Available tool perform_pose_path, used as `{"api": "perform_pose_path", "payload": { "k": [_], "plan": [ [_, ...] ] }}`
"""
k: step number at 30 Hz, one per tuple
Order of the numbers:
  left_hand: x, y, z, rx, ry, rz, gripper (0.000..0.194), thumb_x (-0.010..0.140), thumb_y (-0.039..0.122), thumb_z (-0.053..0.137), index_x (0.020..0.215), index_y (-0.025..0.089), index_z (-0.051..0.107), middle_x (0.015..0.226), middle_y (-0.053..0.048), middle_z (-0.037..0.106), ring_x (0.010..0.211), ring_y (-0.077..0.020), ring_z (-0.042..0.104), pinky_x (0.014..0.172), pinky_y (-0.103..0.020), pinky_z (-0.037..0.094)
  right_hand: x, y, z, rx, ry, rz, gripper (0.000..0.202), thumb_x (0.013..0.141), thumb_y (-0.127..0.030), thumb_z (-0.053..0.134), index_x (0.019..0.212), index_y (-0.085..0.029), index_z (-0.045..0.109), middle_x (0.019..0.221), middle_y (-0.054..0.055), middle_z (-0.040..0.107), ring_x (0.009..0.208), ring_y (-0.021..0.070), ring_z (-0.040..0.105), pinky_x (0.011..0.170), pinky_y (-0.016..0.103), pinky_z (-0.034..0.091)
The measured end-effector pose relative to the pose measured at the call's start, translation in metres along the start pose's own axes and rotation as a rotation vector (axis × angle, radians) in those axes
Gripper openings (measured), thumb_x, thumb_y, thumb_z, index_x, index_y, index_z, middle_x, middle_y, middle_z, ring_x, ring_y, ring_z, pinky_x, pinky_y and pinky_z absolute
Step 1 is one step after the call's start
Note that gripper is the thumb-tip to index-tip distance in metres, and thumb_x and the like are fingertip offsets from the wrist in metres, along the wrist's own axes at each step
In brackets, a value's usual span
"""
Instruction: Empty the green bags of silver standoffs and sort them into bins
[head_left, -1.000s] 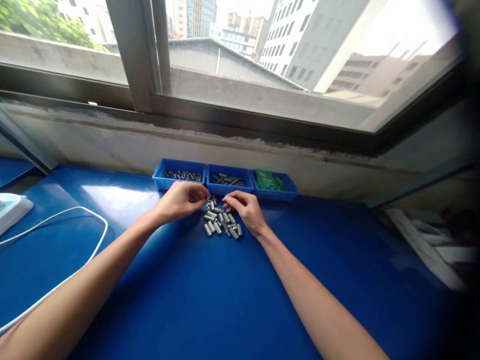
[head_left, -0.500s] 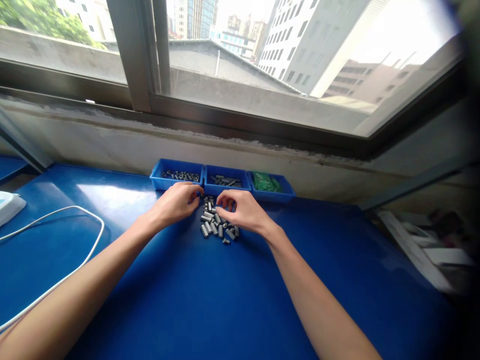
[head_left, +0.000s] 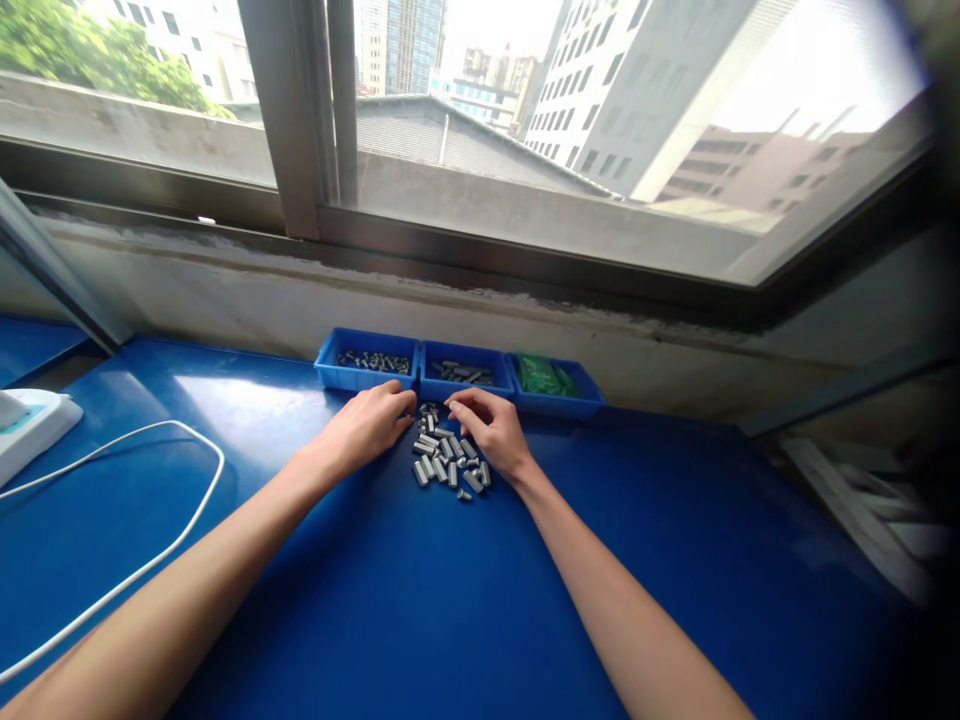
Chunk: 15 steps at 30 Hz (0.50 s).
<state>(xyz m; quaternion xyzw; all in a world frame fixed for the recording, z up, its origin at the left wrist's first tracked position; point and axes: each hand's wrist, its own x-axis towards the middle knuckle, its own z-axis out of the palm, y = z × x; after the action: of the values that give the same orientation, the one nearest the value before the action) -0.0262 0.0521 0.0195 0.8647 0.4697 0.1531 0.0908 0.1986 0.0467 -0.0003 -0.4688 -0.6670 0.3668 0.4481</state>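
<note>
A loose pile of hexagonal metal standoffs (head_left: 444,450) lies on the blue table, with a few small screws (head_left: 464,494) among them. Along the pile's left side, my left hand (head_left: 375,422) is closed, fingers curled; anything inside is hidden. At the pile's upper right, my right hand (head_left: 493,430) pinches with thumb and forefinger; whatever is between the tips is too small to name. Just behind the hands stand three blue bins: the left bin (head_left: 364,378) with small screws, the middle bin (head_left: 457,388) with standoffs, and the right bin (head_left: 562,405) with a green bag (head_left: 544,376).
A white cable (head_left: 214,490) loops across the table (head_left: 420,620) on the left, near a white device (head_left: 37,430). Behind the bins are a low wall (head_left: 247,300) and a window frame (head_left: 525,262). Blurred pale objects (head_left: 847,510) lie at the right edge.
My right hand has drawn up and back from over the pile, uncovering more standoffs, and its thumb and forefinger are now together. My left hand stays beside the pile. The whole view has shifted slightly.
</note>
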Motion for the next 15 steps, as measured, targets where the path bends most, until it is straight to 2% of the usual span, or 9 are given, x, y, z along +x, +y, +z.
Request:
{"api": "perform_pose_path", "payload": {
  "k": [7,11,15],
  "plan": [
    [0.0,-0.003,0.001,-0.079,0.052,0.07,0.018,0.085,0.012,0.052,0.093,0.02,0.066,0.089,-0.005,0.068,0.082,-0.0217,0.067,0.072,-0.031,0.05,0.004,0.006,-0.002,0.133,-0.013,0.034,0.027,0.087,-0.044,0.067,0.089,-0.018,0.073,0.075,0.003,0.07,0.057,0.0129,0.056,0.058,0.027,0.045],
    [0.0,0.0,0.002,-0.417,0.117,0.026,0.027,0.079,0.014,0.062,0.105,0.019,0.066,0.083,-0.001,0.071,0.076,-0.0172,0.069,0.073,-0.027,0.054,0.005,0.006,-0.003,0.166,-0.014,0.025,0.026,0.087,-0.042,0.068,0.089,-0.017,0.073,0.074,0.002,0.069,0.056,0.0125,0.056,0.058,0.027,0.045],
    [0.0,0.009,-0.003,-0.775,0.156,-0.031,0.033,0.08,0.021,0.069,0.113,0.017,0.067,0.089,-0.003,0.075,0.083,-0.0163,0.072,0.082,-0.027,0.059,0.005,0.007,-0.002,0.173,-0.022,0.011,0.025,0.087,-0.041,0.068,0.091,-0.017,0.073,0.074,0.002,0.069,0.058,0.0125,0.056,0.059,0.027,0.046]
  ]
}}
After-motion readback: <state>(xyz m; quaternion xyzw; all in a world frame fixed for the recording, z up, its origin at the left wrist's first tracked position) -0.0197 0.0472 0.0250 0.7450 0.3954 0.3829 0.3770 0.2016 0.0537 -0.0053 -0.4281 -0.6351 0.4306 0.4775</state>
